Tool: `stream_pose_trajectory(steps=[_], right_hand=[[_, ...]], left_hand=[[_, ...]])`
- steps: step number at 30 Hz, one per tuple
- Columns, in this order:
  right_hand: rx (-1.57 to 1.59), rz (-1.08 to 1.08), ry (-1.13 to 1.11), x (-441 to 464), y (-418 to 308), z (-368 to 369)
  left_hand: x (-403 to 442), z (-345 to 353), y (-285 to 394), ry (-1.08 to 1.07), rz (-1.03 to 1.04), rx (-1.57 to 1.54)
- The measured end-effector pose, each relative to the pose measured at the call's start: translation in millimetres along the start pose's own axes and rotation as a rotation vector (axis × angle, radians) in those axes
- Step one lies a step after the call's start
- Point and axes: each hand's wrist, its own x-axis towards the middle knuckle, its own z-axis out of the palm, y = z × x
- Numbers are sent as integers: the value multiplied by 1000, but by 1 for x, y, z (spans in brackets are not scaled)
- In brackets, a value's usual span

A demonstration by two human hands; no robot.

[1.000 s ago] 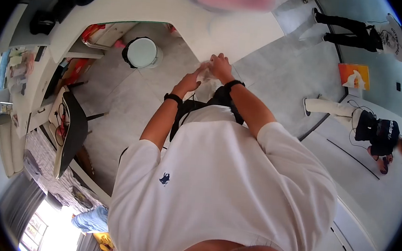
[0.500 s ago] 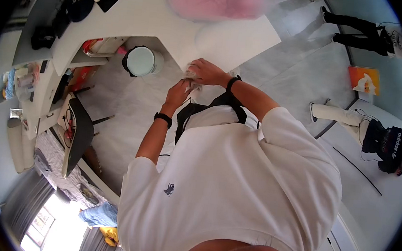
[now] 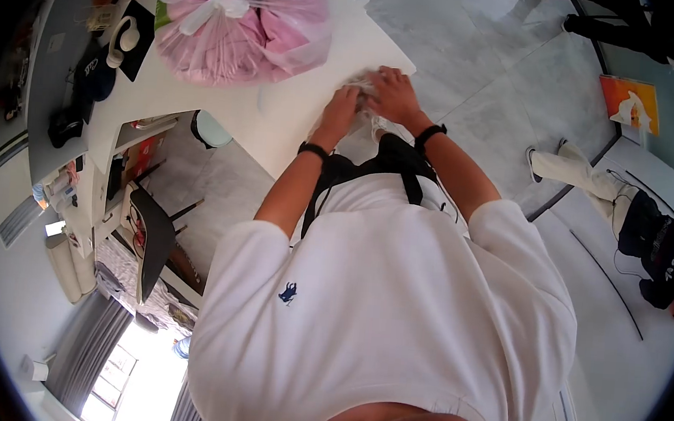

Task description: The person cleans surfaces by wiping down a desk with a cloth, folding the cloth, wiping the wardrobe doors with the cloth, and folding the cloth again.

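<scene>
A crumpled, see-through plastic piece (image 3: 364, 86) is between my two hands at the white table's edge (image 3: 280, 131). My left hand (image 3: 340, 114) has its fingers bent around the left side of it. From the right, my right hand (image 3: 394, 96) holds the other side with curled fingers. Part of the plastic is hidden by my fingers and blurred. Farther up the table sits a knotted clear bag (image 3: 244, 33) with pink cloth-like contents, touched by neither hand.
White headphones (image 3: 122, 39) and a dark cap (image 3: 95, 74) lie at the upper left. A lidded bin (image 3: 212, 131) and a dark chair (image 3: 154, 240) stand below the table. Two other people are at the right, one in light trousers (image 3: 585, 173). An orange picture (image 3: 630, 103) is behind them.
The view has shifted, bringing the pink bag fully into sight and hiding most of the bin. Both my hands have moved up along the table's edge with the plastic.
</scene>
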Motion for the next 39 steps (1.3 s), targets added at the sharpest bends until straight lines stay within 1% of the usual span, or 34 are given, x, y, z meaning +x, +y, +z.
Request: stream_pose_trajectory(steps=[2, 3, 4, 6, 10, 12, 13, 15, 16, 18, 21, 22, 24, 25, 27, 28, 30, 31, 32, 34, 35, 37, 38, 39], right_hand=[[-6, 173, -26, -4, 22, -12], [21, 221, 18, -5, 27, -20], [13, 216, 20, -1, 34, -22], [55, 379, -35, 6, 43, -24], [29, 366, -35, 19, 55, -19], [14, 353, -84, 21, 57, -15], [-2, 341, -90, 21, 58, -10], [81, 283, -246, 23, 55, -1], [63, 265, -254, 25, 46, 0], [83, 116, -307, 23, 15, 12], [103, 45, -345, 14, -40, 38], [139, -4, -378, 12, -59, 44], [153, -55, -484, 8, -95, 59], [150, -70, -492, 6, -111, 66], [203, -108, -680, 3, -137, 77], [202, -120, -689, 0, -151, 73], [247, -185, -789, 1, -177, 57], [182, -215, -863, 3, -186, 44], [181, -223, -874, 1, -183, 46], [136, -414, -764, -3, -172, 53], [142, -423, -769, -4, -164, 55], [146, -411, -793, -6, -137, 49], [158, -412, -796, -6, -121, 46], [145, -432, -780, -6, -102, 43]], left_hand=[[30, 12, 17, -22, 31, 3], [44, 17, 26, -38, 64, 5], [57, 21, 32, -30, 67, 3], [70, 28, 42, 11, 73, 51], [64, 34, 50, 57, 29, 130], [42, 35, 51, 176, 68, 53], [27, 41, 42, 192, 63, 40], [-5, 47, 16, 234, 243, 218], [-16, 46, 10, 256, 232, 209], [-43, 41, -3, 201, 114, 322], [-90, 21, -19, 275, -6, 187], [-109, 19, -28, 288, -22, 189], [-146, 13, -43, 298, -138, 150], [-163, 10, -43, 323, -213, 156], [-192, 13, -51, 344, -344, 184], [-204, 12, -49, 350, -357, 184], [-221, 10, -47, 528, -494, 40], [-223, 10, -49, 551, -497, 15], [-221, 14, -48, 555, -510, 13], [-211, 17, -46, 594, -550, 34], [-204, 17, -44, 596, -560, 39], [-187, 17, -38, 382, -505, 73], [-176, 16, -34, 374, -512, 79], [-161, 14, -26, 316, -463, 69]])
